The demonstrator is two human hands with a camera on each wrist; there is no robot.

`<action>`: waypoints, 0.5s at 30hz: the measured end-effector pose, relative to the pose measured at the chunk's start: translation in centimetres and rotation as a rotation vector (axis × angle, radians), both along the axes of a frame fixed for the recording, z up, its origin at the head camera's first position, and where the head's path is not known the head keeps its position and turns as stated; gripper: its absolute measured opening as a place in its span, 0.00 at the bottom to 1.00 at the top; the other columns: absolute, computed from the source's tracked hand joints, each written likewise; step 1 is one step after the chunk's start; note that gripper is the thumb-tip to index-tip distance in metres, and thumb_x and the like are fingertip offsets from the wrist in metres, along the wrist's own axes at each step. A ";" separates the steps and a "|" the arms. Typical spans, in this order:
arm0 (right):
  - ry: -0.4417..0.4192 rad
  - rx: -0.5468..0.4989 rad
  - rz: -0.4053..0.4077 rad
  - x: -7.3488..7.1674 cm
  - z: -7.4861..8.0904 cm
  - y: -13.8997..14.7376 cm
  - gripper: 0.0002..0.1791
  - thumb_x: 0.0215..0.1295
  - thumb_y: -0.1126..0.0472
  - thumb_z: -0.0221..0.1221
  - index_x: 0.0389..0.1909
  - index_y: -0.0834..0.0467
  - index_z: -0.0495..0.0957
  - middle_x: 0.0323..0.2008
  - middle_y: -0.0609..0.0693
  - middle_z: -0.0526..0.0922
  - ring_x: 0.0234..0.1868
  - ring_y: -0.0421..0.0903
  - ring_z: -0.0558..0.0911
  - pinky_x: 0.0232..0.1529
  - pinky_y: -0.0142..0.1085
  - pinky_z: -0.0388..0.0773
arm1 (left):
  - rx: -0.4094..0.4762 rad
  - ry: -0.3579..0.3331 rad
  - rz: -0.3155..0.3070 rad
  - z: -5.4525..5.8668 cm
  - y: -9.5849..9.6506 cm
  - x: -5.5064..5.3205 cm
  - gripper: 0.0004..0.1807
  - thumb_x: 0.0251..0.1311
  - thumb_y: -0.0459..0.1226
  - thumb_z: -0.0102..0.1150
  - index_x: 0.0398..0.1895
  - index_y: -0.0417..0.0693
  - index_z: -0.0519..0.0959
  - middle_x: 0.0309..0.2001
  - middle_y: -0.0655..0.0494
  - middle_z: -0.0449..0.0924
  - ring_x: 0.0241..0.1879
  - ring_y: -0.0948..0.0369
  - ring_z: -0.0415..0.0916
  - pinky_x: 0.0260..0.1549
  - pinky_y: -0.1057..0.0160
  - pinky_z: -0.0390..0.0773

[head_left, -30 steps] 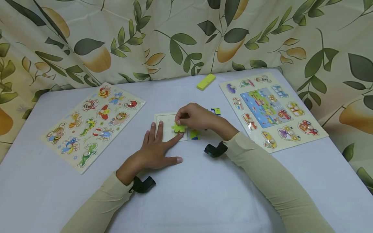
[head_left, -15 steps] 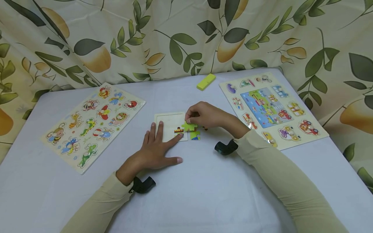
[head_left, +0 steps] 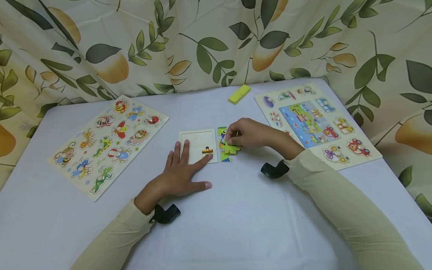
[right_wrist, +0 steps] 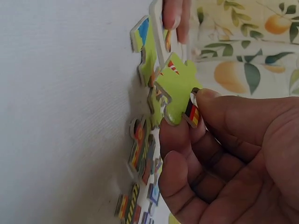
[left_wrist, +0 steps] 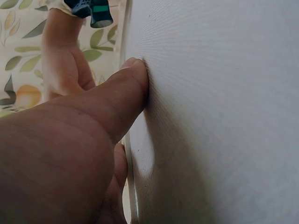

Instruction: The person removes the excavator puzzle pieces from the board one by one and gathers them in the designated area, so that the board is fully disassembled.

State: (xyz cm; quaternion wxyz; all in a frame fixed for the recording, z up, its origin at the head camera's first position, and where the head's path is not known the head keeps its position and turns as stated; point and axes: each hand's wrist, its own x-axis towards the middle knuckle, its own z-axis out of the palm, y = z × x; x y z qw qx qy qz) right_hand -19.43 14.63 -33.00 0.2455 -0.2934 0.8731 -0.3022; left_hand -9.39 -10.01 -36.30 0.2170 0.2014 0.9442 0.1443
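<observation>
My right hand (head_left: 249, 133) pinches a green jigsaw piece (right_wrist: 175, 88) between thumb and fingers. The piece bears a red-and-white striped mark and a black, red and yellow patch. In the head view it hovers just right of a small cream puzzle tray (head_left: 194, 134), over other loose pieces. One jigsaw piece (head_left: 207, 150) with a red and yellow pattern lies in the tray's lower right corner. My left hand (head_left: 180, 174) lies flat with fingers spread, its fingertips on the tray and its index finger by that corner piece. Its thumb (left_wrist: 133, 79) rests against the white cloth.
Several loose jigsaw pieces (right_wrist: 140, 144) lie right of the tray, partly under my right hand. An insect puzzle board (head_left: 111, 142) lies at left, and a vehicle puzzle board (head_left: 270, 101) at right. Behind the tray sits a yellow-green block (head_left: 239, 94). A patterned curtain (head_left: 209, 22) hangs along the back.
My right hand has moved right with the green jigsaw piece, from over the tray to over the loose pieces. The corner piece in the tray is uncovered. My left hand stays put.
</observation>
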 end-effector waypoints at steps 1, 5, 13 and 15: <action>0.000 0.001 0.005 0.0 -0.1 0.2 0.04 0.68 0.66 0.58 0.36 0.60 0.81 0.30 0.49 0.80 0.33 0.46 0.74 0.35 0.38 0.72 | 0.002 0.002 0.000 0.0 0.0 0.0 0.44 0.58 0.64 0.56 0.76 0.70 0.52 0.73 0.33 0.18 0.69 0.38 0.10 0.64 0.35 0.28; -0.009 0.011 0.027 0.0 -0.1 0.7 0.04 0.68 0.66 0.59 0.35 0.60 0.81 0.30 0.49 0.79 0.34 0.46 0.74 0.36 0.38 0.72 | -0.001 0.002 -0.001 0.0 0.0 0.0 0.44 0.58 0.64 0.56 0.76 0.70 0.53 0.73 0.33 0.19 0.69 0.38 0.11 0.64 0.35 0.28; -0.047 0.063 0.068 0.0 0.4 1.3 0.05 0.68 0.66 0.58 0.34 0.58 0.82 0.28 0.48 0.77 0.33 0.46 0.73 0.35 0.37 0.71 | -0.001 0.004 0.004 -0.1 0.1 0.0 0.44 0.58 0.64 0.56 0.76 0.70 0.53 0.74 0.34 0.18 0.69 0.39 0.10 0.64 0.36 0.27; -0.054 0.075 0.077 0.0 0.4 1.4 0.05 0.68 0.65 0.58 0.34 0.58 0.82 0.28 0.48 0.77 0.34 0.46 0.73 0.35 0.37 0.71 | 0.004 0.003 0.006 -0.1 0.0 0.0 0.44 0.58 0.64 0.57 0.76 0.69 0.53 0.74 0.34 0.18 0.69 0.39 0.10 0.64 0.35 0.27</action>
